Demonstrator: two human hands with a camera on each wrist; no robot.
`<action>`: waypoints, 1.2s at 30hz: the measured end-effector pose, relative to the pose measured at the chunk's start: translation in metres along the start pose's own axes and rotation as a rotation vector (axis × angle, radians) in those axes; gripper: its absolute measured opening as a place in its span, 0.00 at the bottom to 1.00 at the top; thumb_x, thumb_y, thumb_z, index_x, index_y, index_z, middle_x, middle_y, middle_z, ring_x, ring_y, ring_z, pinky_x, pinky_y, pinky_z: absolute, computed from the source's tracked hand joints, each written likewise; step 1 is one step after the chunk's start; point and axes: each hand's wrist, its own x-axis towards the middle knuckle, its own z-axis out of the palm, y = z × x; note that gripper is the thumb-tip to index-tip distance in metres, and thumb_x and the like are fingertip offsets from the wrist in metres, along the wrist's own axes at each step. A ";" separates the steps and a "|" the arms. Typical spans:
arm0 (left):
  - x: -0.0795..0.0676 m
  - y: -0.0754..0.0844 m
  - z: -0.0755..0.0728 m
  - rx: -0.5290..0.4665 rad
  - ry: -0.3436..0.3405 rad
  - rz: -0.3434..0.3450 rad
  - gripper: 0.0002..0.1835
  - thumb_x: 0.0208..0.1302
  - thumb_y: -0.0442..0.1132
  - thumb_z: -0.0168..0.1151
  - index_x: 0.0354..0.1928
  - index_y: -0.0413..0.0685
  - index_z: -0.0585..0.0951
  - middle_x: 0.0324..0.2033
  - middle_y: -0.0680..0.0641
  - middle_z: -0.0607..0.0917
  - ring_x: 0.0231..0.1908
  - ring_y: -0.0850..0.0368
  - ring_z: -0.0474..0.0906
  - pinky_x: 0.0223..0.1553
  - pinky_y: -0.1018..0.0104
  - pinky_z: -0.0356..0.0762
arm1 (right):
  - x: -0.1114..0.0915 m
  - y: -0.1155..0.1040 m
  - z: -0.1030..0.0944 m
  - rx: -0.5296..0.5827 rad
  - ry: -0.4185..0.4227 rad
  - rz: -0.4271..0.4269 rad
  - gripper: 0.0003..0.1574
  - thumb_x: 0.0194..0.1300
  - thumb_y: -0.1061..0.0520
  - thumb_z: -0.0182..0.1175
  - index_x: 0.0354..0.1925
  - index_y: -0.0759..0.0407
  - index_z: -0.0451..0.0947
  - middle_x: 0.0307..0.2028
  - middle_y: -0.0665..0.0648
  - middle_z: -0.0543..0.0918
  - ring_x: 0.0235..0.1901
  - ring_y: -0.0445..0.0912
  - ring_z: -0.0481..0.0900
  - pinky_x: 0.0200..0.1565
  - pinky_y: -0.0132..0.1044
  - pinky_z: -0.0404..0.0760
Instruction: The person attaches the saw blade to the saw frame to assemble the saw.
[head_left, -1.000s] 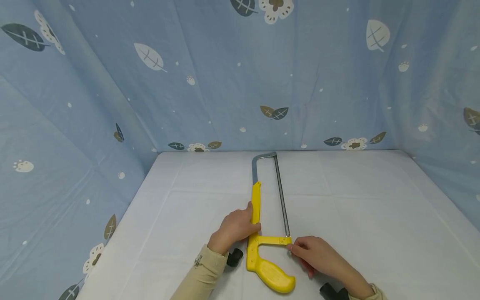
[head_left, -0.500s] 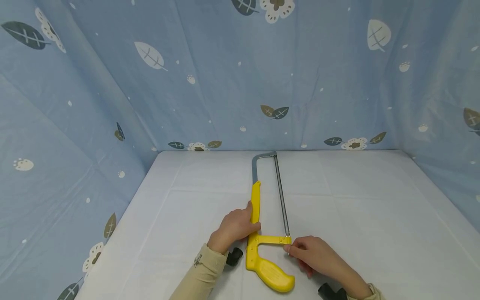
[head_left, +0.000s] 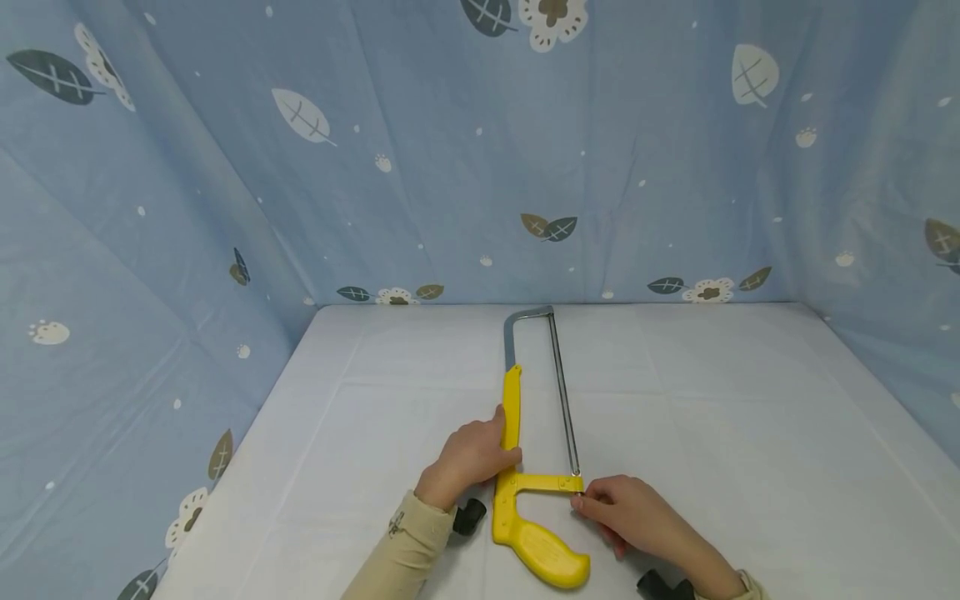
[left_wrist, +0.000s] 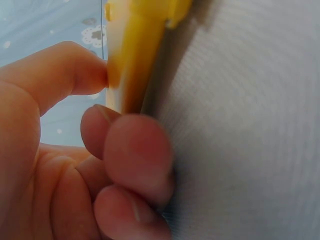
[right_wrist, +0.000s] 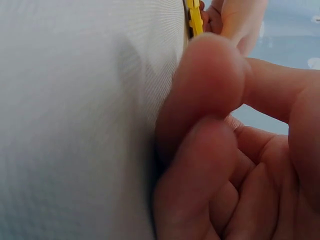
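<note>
A hacksaw (head_left: pixel 510 417) with a yellow frame and handle lies flat on the white cloth, its handle nearest me. Its blade (head_left: pixel 561 383) runs along the right side and is fixed to the yellow crossbar. My left hand (head_left: pixel 471 457) grips the frame above the crossbar, thumb and fingers on the yellow part (left_wrist: pixel 135 60) in the left wrist view. At the crossbar's right end, my right hand (head_left: pixel 630 510) pinches the small metal tension screw with thumb and index finger. Most of this screw is hidden behind the fingertips (right_wrist: pixel 210 70).
White cloth (head_left: pixel 735 433) covers the tabletop. Blue curtains (head_left: pixel 450 167) printed with leaves and flowers close off the back and both sides. A black wrist camera (head_left: pixel 470 517) sits beside the left sleeve, another black camera (head_left: pixel 660 585) beside the right.
My right fingertips have shifted slightly left, then back a little, at the crossbar's end. The left hand keeps its grip and the hacksaw stays in place.
</note>
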 end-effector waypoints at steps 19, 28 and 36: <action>0.000 0.002 -0.002 0.002 -0.001 0.013 0.42 0.53 0.50 0.54 0.67 0.40 0.52 0.15 0.50 0.69 0.12 0.58 0.64 0.15 0.68 0.62 | 0.000 0.002 -0.004 0.041 0.032 0.000 0.22 0.58 0.37 0.53 0.29 0.55 0.69 0.09 0.49 0.70 0.07 0.44 0.68 0.11 0.32 0.62; 0.000 0.001 0.000 -0.004 -0.007 0.006 0.42 0.53 0.50 0.54 0.67 0.40 0.52 0.16 0.50 0.70 0.13 0.58 0.64 0.16 0.68 0.63 | -0.003 0.003 -0.004 0.079 0.008 -0.020 0.21 0.58 0.38 0.53 0.29 0.55 0.70 0.09 0.49 0.70 0.07 0.44 0.68 0.11 0.32 0.61; 0.000 0.001 0.001 0.001 0.005 0.003 0.42 0.52 0.50 0.55 0.67 0.40 0.53 0.17 0.50 0.70 0.14 0.58 0.65 0.17 0.67 0.63 | -0.003 0.003 -0.005 0.101 -0.016 -0.041 0.23 0.60 0.39 0.51 0.25 0.56 0.71 0.10 0.49 0.70 0.08 0.46 0.69 0.11 0.34 0.64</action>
